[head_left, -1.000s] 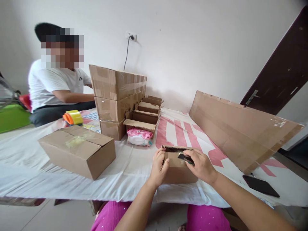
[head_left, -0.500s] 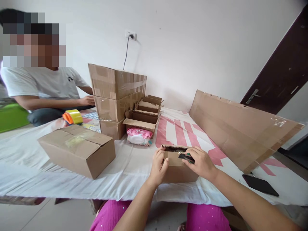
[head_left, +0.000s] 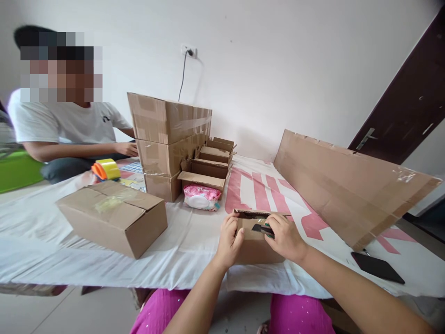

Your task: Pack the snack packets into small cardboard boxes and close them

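In front of me at the cloth's near edge is a small cardboard box [head_left: 257, 253], its top partly open along the far side. My left hand [head_left: 230, 239] is closed on the box's left edge, with the thumb lying against the near side. My right hand [head_left: 287, 234] grips a black utility knife [head_left: 257, 228] over the box top, and the knife points left. Fingers cover most of its handle. Whether the blade touches the cardboard, I cannot tell. Beyond my left hand lies a pink pack of wipes [head_left: 200, 197].
A taped cardboard box [head_left: 111, 213] sits to the left. Behind it rise stacked boxes [head_left: 153, 157] and several open boxes [head_left: 208, 168]. A tape dispenser [head_left: 106, 170] lies near a seated person [head_left: 73, 125]. To the right stand a large cardboard sheet [head_left: 347, 185] and a dark phone-like slab [head_left: 378, 267].
My right hand has slid a little left across the box top with the utility knife. The left hand keeps its place. The seated person has shifted slightly to the right.
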`<state>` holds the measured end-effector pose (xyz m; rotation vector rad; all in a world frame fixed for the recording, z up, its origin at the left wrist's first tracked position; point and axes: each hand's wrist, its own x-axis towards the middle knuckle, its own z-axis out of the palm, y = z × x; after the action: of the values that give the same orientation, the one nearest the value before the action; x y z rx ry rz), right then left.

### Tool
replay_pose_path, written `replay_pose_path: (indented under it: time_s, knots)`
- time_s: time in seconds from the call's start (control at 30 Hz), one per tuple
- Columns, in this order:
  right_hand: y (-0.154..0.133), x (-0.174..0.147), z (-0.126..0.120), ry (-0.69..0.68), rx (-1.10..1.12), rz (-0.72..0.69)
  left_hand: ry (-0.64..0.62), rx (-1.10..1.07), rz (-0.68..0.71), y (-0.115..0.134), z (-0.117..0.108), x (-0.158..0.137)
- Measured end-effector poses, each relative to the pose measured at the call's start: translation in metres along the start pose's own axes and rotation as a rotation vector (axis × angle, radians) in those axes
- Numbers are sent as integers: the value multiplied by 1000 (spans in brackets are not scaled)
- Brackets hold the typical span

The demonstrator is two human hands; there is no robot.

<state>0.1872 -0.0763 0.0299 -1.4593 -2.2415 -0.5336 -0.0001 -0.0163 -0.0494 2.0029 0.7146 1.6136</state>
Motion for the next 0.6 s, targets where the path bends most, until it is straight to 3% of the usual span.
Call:
replay_pose_path:
  time_s: [0.2, 0.33, 0.43, 0.53, 0.6]
  knots:
    - [28, 0, 6, 73, -48, 123, -104, 144, -26, 8, 6, 1]
    - [58, -1, 6, 170, -87, 303, -130, 169, -38, 10, 10, 2]
    - [87, -8, -7, 246, -136, 469, -124, 143, -53, 8, 8, 3]
    - [113, -40, -28, 316, -178, 595, -128, 105, -57, 7, 5, 3]
    - [123, -86, -37, 336, -196, 617, -131, 91, -58, 7, 5, 3]
